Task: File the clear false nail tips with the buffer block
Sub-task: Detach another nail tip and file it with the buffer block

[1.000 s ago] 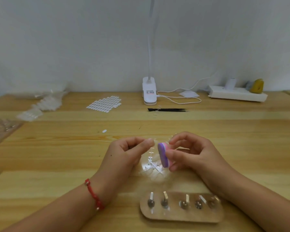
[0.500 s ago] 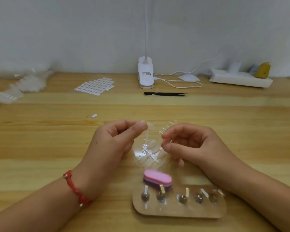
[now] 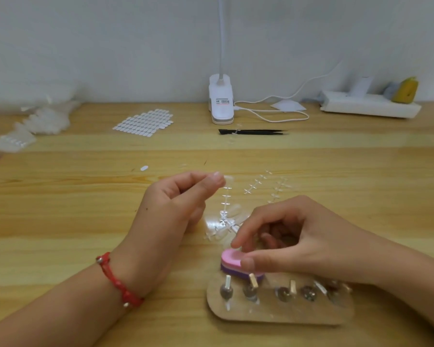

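Head view: we look down on a pale wooden worktop point(image 3: 60, 221) with both forearms reaching in from the near edge. Our right hand point(image 3: 306, 241) is curled over the buffer block, forefinger tip on its far side and thumb on its near side, so the hand is clamped on it. Our left hand point(image 3: 171, 209) is raised just left of the right one, its fingers curled and thumb and forefinger pressed together on the top end of a clear strip of nail tips.

Just below the right hand lies a rounded wooden board point(image 3: 273, 314) carrying a row of five small pegs. Far beyond the right hand, against the wall, sits a white power strip point(image 3: 368, 106). Beyond the left hand's fingertips stands the white clip base of a lamp point(image 3: 221, 101), and left of that a sheet of small white oval tabs point(image 3: 144, 122).

The clear false nail tips point(image 3: 226, 221) fan out on their strips between the two hands. Black tweezers point(image 3: 253, 132) lie well beyond both hands, in front of the lamp base.

The buffer block point(image 3: 229, 259), pink on top and purple beneath, lies flat under the right hand's fingertips, touching the far edge of the board. A red cord bracelet point(image 3: 115, 281) circles the left wrist. One loose white tab point(image 3: 144, 168) lies just beyond the left hand.
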